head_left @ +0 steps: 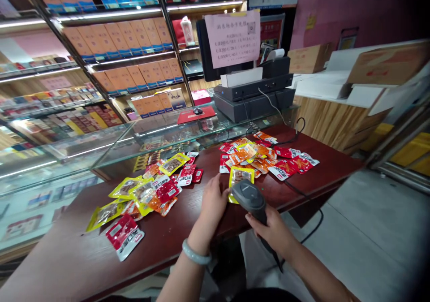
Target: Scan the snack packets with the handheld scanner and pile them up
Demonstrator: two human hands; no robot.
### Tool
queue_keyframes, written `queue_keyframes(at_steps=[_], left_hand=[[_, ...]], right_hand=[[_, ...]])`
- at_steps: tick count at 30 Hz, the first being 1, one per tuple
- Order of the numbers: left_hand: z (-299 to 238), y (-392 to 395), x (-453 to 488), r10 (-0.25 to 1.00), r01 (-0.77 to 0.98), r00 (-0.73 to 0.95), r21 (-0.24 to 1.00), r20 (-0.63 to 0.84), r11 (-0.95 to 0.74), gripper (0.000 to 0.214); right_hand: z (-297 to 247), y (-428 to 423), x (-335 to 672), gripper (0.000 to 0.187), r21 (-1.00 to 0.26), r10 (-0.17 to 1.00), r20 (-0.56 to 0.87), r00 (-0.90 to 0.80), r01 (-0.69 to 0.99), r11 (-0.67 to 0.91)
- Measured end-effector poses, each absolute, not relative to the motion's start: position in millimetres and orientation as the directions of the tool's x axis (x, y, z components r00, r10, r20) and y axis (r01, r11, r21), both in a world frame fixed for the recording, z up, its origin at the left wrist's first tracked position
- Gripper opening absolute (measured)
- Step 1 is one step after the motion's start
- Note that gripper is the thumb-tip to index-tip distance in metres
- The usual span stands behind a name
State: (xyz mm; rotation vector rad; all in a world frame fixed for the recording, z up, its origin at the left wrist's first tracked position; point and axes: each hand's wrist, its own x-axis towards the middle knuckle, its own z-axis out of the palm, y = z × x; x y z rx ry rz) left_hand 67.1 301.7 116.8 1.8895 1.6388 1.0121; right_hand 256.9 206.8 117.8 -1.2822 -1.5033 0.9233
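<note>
My right hand (273,231) is closed round the handle of a dark barcode scanner (250,197), whose head points down at a yellow snack packet (240,175). My left hand (213,197) grips the left edge of that packet on the dark red table (188,221). A pale bangle is on my left wrist. To the right of the packet lies a pile of red and orange snack packets (268,156). To the left lies a second pile of yellow and red packets (148,192).
A single red packet (125,236) lies near the table's front left. Behind the table stand a glass display counter (101,149), a black cash register (255,91) with a pink notice, and shelves of boxed goods. A cable hangs off the table's right edge.
</note>
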Motion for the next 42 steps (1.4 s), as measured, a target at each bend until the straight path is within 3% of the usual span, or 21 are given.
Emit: queue_keyframes(at_steps=[4, 7, 11, 14, 17, 20, 23, 26, 30, 34, 42], left_hand=[[121, 313, 34, 0.93, 0.904, -0.05, 0.412, 0.363, -0.112, 0.064], [123, 328, 3, 0.938, 0.97, -0.158, 0.228, 0.309, 0.088, 0.078], [128, 332, -18, 0.985, 0.98, -0.163, 0.121, 0.06, 0.155, 0.081], [131, 313, -17, 0.998, 0.995, -0.051, 0.084, 0.037, 0.048, 0.069], [132, 287, -11, 0.995, 0.992, 0.05, 0.114, 0.089, -0.06, 0.051], [134, 270, -9, 0.985, 0.99, -0.023, 0.144, 0.169, -0.002, 0.036], [138, 268, -12, 0.965, 0.989, -0.14, 0.068, 0.222, 0.128, 0.044], [141, 272, -14, 0.978, 0.988, -0.152, 0.032, 0.14, 0.149, 0.051], [137, 275, -10, 0.995, 0.977, -0.097, 0.192, 0.008, 0.094, 0.04], [126, 276, -1, 0.994, 0.934, -0.11, 0.341, 0.007, 0.101, 0.042], [118, 278, 4, 0.993, 0.888, -0.105, 0.454, 0.052, 0.07, 0.043]], right_hand=[[111, 206, 257, 0.016, -0.943, 0.987, 0.149, -0.053, 0.292, 0.158], [110, 207, 255, 0.017, -0.943, 0.99, 0.131, -0.054, 0.301, 0.141], [111, 210, 251, 0.018, -0.944, 0.99, 0.132, -0.058, 0.296, 0.143], [112, 211, 248, 0.02, -0.95, 0.989, 0.128, -0.069, 0.278, 0.143], [112, 212, 246, 0.017, -0.952, 0.988, 0.133, -0.077, 0.266, 0.149], [114, 211, 242, 0.017, -0.949, 0.987, 0.134, -0.091, 0.276, 0.154], [117, 209, 238, 0.019, -0.941, 0.981, 0.154, -0.121, 0.284, 0.183], [119, 208, 234, 0.02, -0.935, 0.971, 0.189, -0.15, 0.276, 0.224], [121, 207, 230, 0.021, -0.928, 0.961, 0.213, -0.176, 0.271, 0.255], [125, 208, 229, 0.024, -0.932, 0.955, 0.229, -0.189, 0.241, 0.271], [126, 206, 232, 0.017, -0.936, 0.962, 0.214, -0.169, 0.245, 0.252]])
